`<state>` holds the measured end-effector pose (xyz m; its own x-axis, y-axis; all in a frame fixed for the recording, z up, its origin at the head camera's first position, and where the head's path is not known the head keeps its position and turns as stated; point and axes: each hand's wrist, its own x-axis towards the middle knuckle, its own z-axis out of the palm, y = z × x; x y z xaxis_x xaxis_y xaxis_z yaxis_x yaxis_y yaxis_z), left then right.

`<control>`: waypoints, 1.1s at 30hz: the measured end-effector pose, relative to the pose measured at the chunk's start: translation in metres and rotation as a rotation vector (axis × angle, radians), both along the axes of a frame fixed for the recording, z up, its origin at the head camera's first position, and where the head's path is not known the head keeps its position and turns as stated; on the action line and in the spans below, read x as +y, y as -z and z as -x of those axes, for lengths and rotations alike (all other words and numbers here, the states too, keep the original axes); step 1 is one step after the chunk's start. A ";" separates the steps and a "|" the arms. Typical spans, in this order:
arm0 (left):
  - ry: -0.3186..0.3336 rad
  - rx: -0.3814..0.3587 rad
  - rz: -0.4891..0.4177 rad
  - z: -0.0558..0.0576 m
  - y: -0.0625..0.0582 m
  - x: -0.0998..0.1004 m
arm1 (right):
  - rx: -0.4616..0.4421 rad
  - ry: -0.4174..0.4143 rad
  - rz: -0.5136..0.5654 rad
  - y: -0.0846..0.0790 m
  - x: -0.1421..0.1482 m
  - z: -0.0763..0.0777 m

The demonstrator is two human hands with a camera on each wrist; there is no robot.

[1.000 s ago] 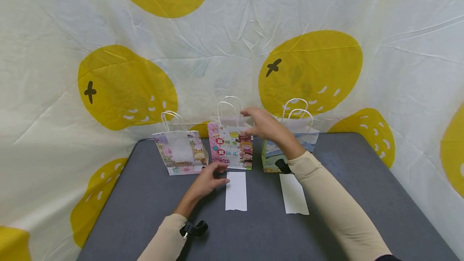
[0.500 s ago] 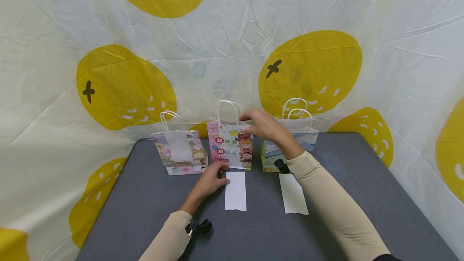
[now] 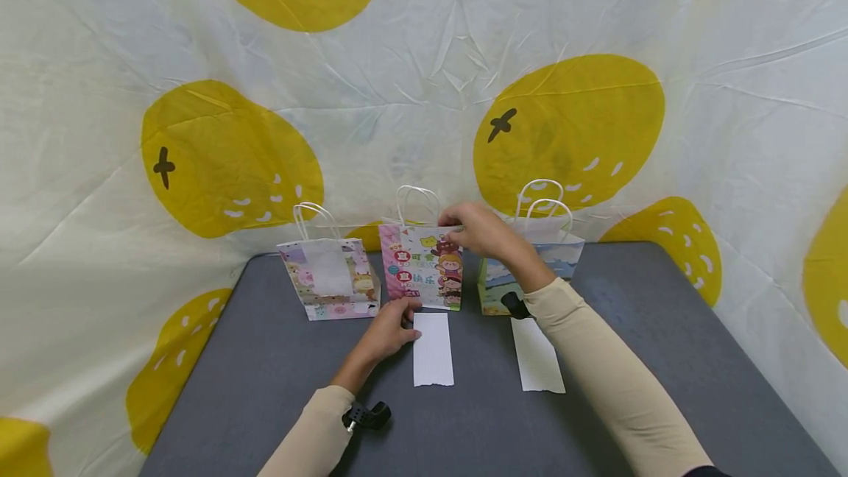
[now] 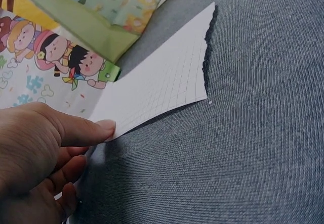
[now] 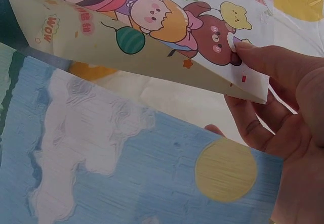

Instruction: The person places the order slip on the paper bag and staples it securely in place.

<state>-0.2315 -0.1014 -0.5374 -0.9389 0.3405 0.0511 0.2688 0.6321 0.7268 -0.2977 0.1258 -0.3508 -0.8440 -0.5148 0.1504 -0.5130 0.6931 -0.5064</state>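
Observation:
Three paper gift bags with white twisted handles stand in a row. My right hand (image 3: pixel 482 231) pinches the top right corner of the middle pink-and-white cartoon gift bag (image 3: pixel 419 271). In the right wrist view its thumb (image 5: pixel 250 54) presses the printed front, with the other fingers behind. Low in front of that bag, my left hand (image 3: pixel 387 330) pinches the left edge of a gridded slip of paper (image 3: pixel 433 352). The left wrist view shows the thumb (image 4: pixel 96 130) on top of the slip (image 4: pixel 162 77) and the fingers below it.
An animal-print gift bag (image 3: pixel 363 278) stands at left with a blank white panel. The blue-and-green gift bag (image 3: pixel 556 256) at right is partly behind my right forearm. A second paper slip (image 3: pixel 538 359) lies before it on the dark grey table (image 3: pixel 464 433). A patterned curtain (image 3: pixel 397 131) hangs behind.
The middle bag's two handles have come together as its top flattened under my right hand. My left hand has shifted slightly right onto the slip, which has tilted a little.

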 end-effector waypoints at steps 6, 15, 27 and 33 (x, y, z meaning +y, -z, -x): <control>0.014 0.017 -0.045 -0.003 0.001 -0.002 | 0.044 -0.026 -0.013 0.001 0.000 0.000; -0.056 0.021 -0.225 -0.004 -0.006 -0.011 | 0.052 -0.025 -0.025 0.002 0.001 -0.001; -0.125 0.097 -0.388 0.001 -0.050 -0.008 | 0.047 -0.017 -0.041 0.000 0.002 -0.002; -0.136 0.140 -0.429 0.003 -0.067 -0.007 | 0.034 -0.048 -0.063 -0.003 0.003 -0.002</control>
